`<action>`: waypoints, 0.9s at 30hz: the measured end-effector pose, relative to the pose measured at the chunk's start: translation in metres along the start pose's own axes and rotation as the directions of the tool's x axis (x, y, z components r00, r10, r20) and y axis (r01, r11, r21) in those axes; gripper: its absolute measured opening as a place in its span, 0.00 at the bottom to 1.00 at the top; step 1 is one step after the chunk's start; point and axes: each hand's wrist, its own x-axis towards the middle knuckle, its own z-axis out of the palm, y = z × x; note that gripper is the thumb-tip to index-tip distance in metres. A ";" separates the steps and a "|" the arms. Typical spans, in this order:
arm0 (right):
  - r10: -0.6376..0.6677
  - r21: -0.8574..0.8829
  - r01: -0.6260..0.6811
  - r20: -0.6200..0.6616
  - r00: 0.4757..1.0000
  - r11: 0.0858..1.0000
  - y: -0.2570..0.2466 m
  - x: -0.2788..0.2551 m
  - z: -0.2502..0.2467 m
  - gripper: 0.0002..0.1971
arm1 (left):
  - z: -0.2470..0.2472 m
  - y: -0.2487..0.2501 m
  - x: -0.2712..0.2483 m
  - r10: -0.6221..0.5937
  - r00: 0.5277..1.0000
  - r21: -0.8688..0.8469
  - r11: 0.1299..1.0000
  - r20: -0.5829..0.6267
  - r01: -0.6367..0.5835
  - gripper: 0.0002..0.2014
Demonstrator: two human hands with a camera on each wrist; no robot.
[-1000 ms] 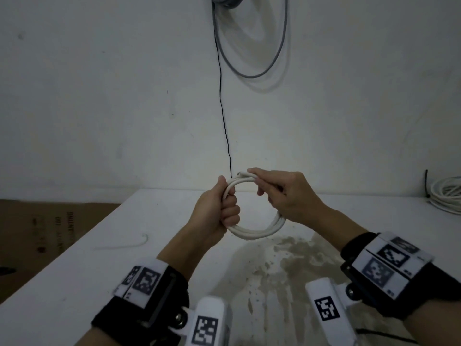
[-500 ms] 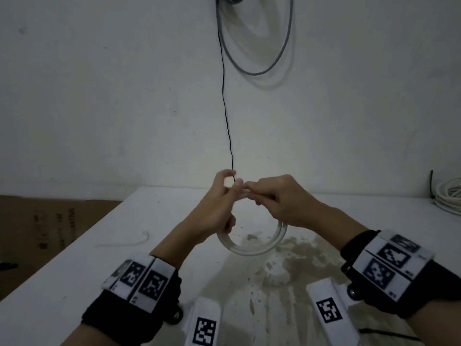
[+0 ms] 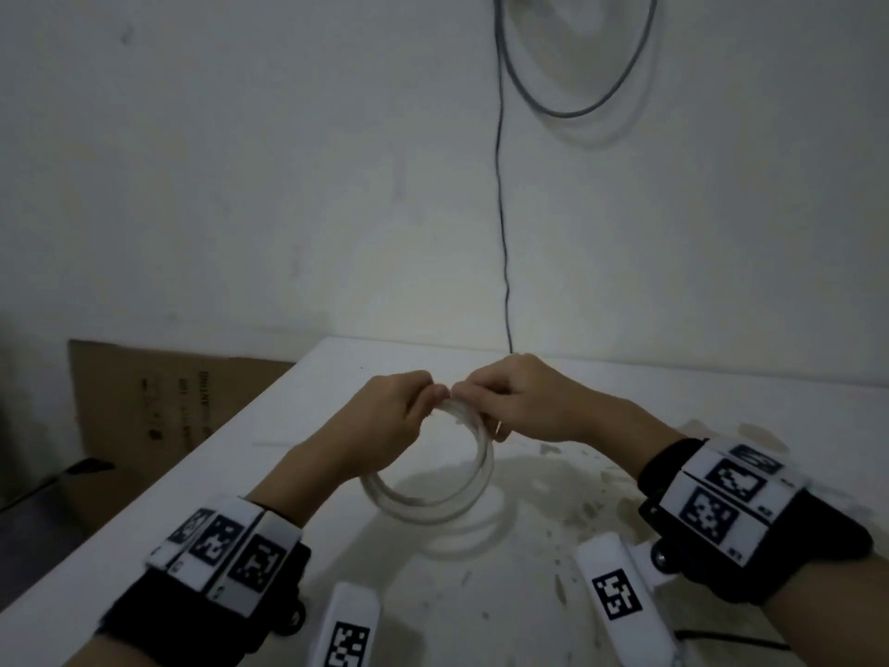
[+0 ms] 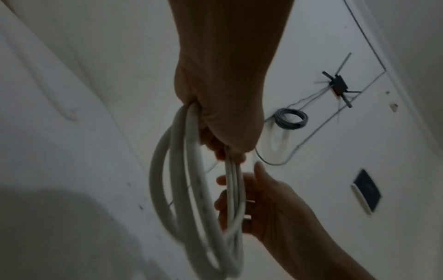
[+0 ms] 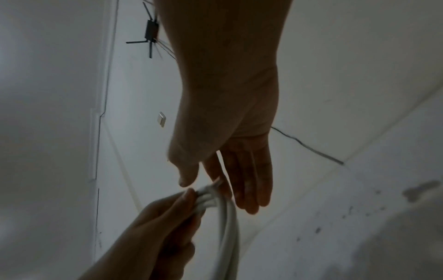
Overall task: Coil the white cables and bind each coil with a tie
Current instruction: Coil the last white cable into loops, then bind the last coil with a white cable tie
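A white cable coil (image 3: 435, 510) of several loops hangs upright just above the white table (image 3: 144, 536). My left hand (image 3: 435, 394) pinches the top of the coil (image 4: 189, 170), with the loops dangling below it. My right hand (image 3: 462, 394) meets it at the same spot. In the right wrist view its fingers (image 5: 249, 181) are straight and lie against the bundle, thumb apart, and a short cable end (image 5: 217, 182) sticks up by them. A thin white strip (image 3: 284, 445) lies on the table, left of my left hand.
A brown cardboard box (image 3: 168, 402) stands past the table's left edge. A black wire (image 3: 502, 233) runs down the wall to the table's back, and a grey cable loop (image 3: 577, 113) hangs higher up. The tabletop under the coil is stained (image 3: 567, 503).
My left hand moved from wrapping the coil's left side to pinching its top. The right hand's fingers straightened at the top. Coil and hands dropped closer to the table.
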 end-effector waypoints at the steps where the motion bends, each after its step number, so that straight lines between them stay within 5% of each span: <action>1: 0.048 0.082 -0.050 0.024 0.999 0.995 -0.002 0.009 0.007 0.23 | -0.008 -0.012 -0.008 -0.026 0.997 -0.008 1.000 0.072 0.027 0.16; 7: 0.077 -0.023 -0.073 0.183 0.980 0.997 -0.006 0.096 0.064 0.10 | -0.039 -0.076 -0.047 -0.191 0.936 0.083 0.981 0.296 0.174 0.15; 15: 0.182 -0.427 -0.074 0.219 0.959 0.901 -0.008 0.171 0.121 0.15 | -0.061 -0.111 -0.046 -0.294 0.872 0.083 0.955 0.391 0.285 0.15; 19: 0.091 -0.274 -0.038 0.180 0.979 0.961 -0.003 0.170 0.116 0.06 | -0.060 -0.113 -0.032 -0.318 0.854 0.026 0.941 0.411 0.338 0.16; 23: -0.010 0.022 0.010 0.033 0.999 1.000 -0.003 0.155 0.087 0.02 | -0.055 -0.102 -0.010 -0.302 0.889 -0.072 0.936 0.345 0.346 0.17; 27: -0.055 0.057 0.061 -0.104 0.993 0.997 0.002 0.129 0.051 0.03 | -0.046 -0.080 0.013 -0.268 0.910 -0.232 0.908 0.317 0.349 0.17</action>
